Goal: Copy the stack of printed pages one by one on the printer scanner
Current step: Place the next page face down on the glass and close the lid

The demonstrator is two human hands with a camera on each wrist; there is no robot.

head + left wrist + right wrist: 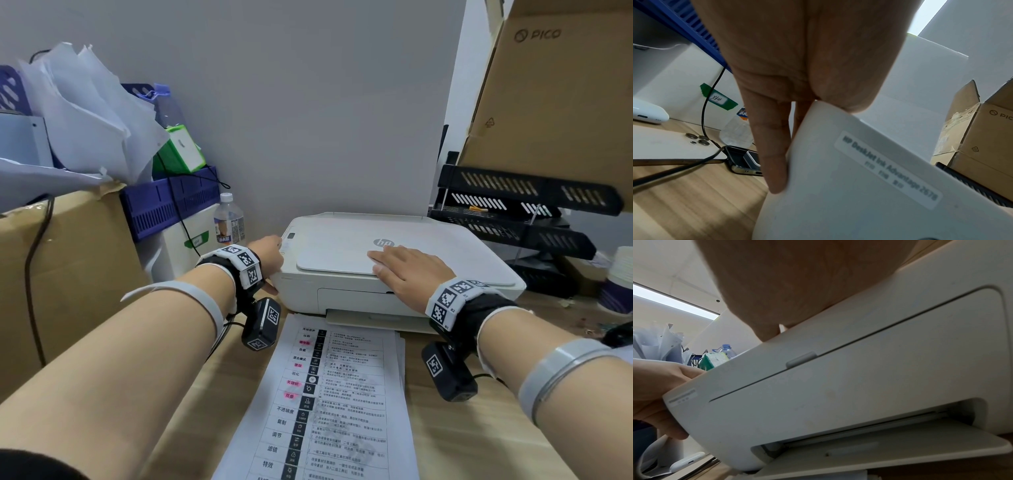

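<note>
The white HP printer (342, 298) stands at the back of the wooden desk with its scanner lid (335, 253) down. My right hand (400, 270) lies flat on the lid's front edge, fingers straight; the right wrist view shows only its palm (797, 280) above the printer's front (838, 386). My left hand (270, 257) grips the printer's front left corner, with a finger (774, 154) running down the side wall. The stack of printed pages (329, 394) lies face up on the desk just in front of the output tray (900, 447).
A water bottle (228, 219), blue baskets (171, 202) and a cardboard box (68, 274) crowd the left of the printer. Black letter trays (520, 205), a PICO carton (561, 85) and stacked paper cups (620, 284) stand to the right. A phone (744, 160) with a cable lies beside the printer's left wall.
</note>
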